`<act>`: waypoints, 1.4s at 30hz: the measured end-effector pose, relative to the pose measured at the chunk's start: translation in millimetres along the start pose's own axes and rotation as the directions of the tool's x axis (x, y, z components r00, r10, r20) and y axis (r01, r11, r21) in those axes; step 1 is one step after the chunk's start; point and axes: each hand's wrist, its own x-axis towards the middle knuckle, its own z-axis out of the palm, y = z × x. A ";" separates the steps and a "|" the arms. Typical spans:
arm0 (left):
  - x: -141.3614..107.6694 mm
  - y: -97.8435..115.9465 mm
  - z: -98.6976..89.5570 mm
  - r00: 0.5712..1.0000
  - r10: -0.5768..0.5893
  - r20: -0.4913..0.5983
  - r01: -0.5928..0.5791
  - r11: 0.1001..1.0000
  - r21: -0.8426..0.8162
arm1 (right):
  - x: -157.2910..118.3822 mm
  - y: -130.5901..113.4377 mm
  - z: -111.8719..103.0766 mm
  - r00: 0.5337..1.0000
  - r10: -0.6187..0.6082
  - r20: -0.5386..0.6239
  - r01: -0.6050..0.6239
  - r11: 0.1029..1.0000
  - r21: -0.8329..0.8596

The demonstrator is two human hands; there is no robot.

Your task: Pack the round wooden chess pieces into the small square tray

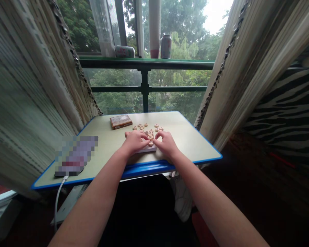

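Note:
Round wooden Chinese chess pieces (150, 137) with dark markings lie on and behind a small box (147, 150) near the table's front edge. My left hand (136, 141) reaches over the box's left side, fingers curled, its thumb and fingertips at the left edge of a chess piece (150, 143). From the right, my right hand (166, 141) meets the same piece with thumb and index finger bent together. The hands cover much of the box top. Several more pieces (145, 125) are scattered just beyond the hands.
A flat brown box (121, 121) lies at the table's back left. A blurred-out phone-like device (77, 156) with a white cable (57, 202) is on the left. The table (193, 147) has a blue edge. Cans (166, 46) stand on the window ledge; curtains hang at both sides.

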 end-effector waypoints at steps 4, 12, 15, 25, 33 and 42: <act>-1.3 -0.1 -5.7 0.992 -0.102 -0.075 0.081 0.968 -0.236 | -1.5 1.3 0.7 0.999 0.020 -0.043 -0.018 0.998 0.052; 19.0 1.6 -24.9 0.970 -0.241 0.015 0.176 0.665 -0.726 | 24.2 2.6 -7.0 0.994 0.056 -0.089 -0.039 0.983 0.182; 39.5 -8.8 -28.1 0.946 -0.312 -0.092 0.130 0.623 -0.772 | 49.4 7.2 -9.2 0.994 0.084 -0.072 -0.070 0.981 0.181; 105.4 -70.8 -5.2 0.886 -0.350 -0.304 0.135 0.823 -0.552 | 119.6 23.5 21.6 0.983 -0.048 0.179 0.060 0.996 -0.063; 86.8 -106.7 12.4 0.925 0.016 -0.379 -0.027 0.999 -0.023 | 116.5 49.5 27.9 0.969 -0.044 0.244 0.097 0.973 -0.209; 81.7 -108.7 16.0 0.983 -0.181 -0.008 0.172 0.947 -0.270 | 111.4 55.9 22.7 0.954 -0.104 0.281 0.187 0.939 -0.288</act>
